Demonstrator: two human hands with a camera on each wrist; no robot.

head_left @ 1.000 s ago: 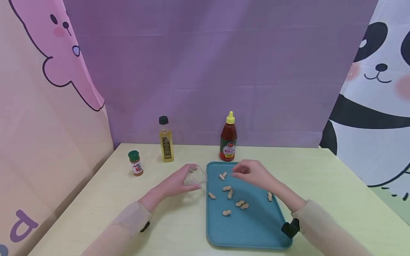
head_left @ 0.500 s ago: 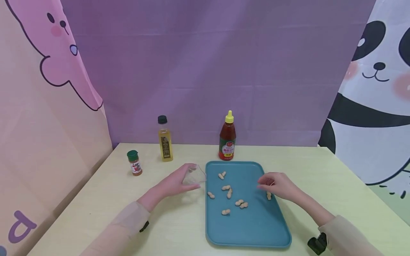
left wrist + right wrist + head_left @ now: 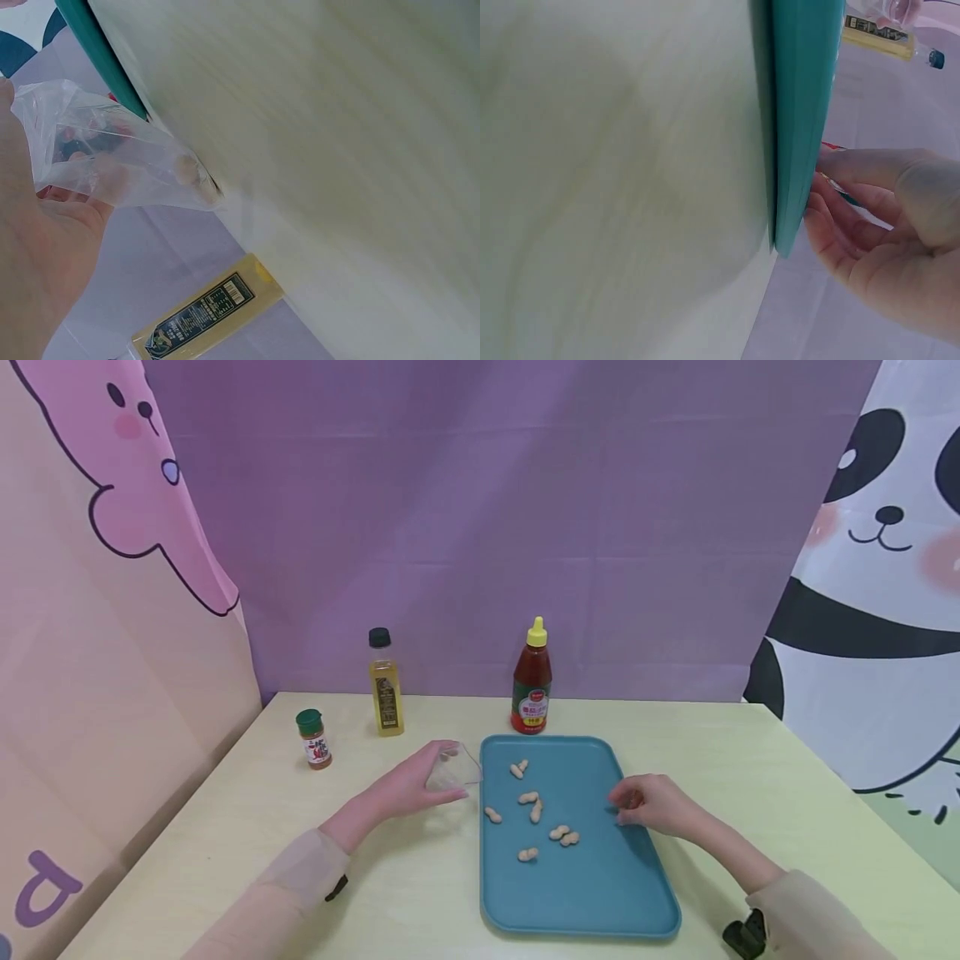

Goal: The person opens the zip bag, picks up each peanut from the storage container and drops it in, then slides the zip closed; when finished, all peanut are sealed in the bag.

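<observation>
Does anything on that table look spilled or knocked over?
Nothing stands out: the visible peanuts lie scattered but inside the blue tray, and the red bottle, yellow bottle and small jar all stand upright.

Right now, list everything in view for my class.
Table: one, yellowish, centre.
Tray: one, blue, on table.
Peanuts: at least seven, tan, on tray.
Bag: one, clear, at tray's left.
Squeeze bottle: one, red, behind tray.
Slim bottle: one, yellow, further left.
Small jar: one, green-capped, table's left.
Backdrop: one, purple, behind table.
Cartoons: two, pink left, black-and-white right.
Wrist devices: two, black, foreground.
Left hand: one, beige-sleeved, holding bag.
Right hand: one, beige-sleeved, tray's right edge.
</observation>
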